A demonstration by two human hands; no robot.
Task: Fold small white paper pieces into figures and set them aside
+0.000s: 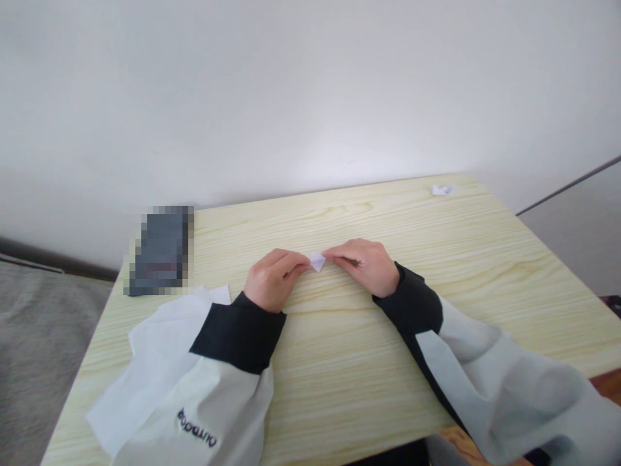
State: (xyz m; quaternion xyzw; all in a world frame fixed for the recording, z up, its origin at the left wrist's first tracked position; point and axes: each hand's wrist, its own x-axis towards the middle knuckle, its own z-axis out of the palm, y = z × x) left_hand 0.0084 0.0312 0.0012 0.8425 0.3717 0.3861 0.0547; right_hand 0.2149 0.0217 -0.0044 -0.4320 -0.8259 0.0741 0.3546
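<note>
A small folded piece of white paper (317, 261) is pinched between my two hands above the middle of the wooden table (349, 349). My left hand (276, 278) grips its left corner with thumb and fingertips pressed together. On the other side, my right hand (366, 264) pinches the right corner the same way. The paper's lower edge narrows to a point between the hands. Several white sheets (160, 343) lie at the table's left, partly hidden under my left sleeve.
A dark, pixelated flat object (160, 251) rests at the back left of the table. Another small folded white paper (442, 190) sits near the back right corner. A white wall (310, 97) rises behind the table.
</note>
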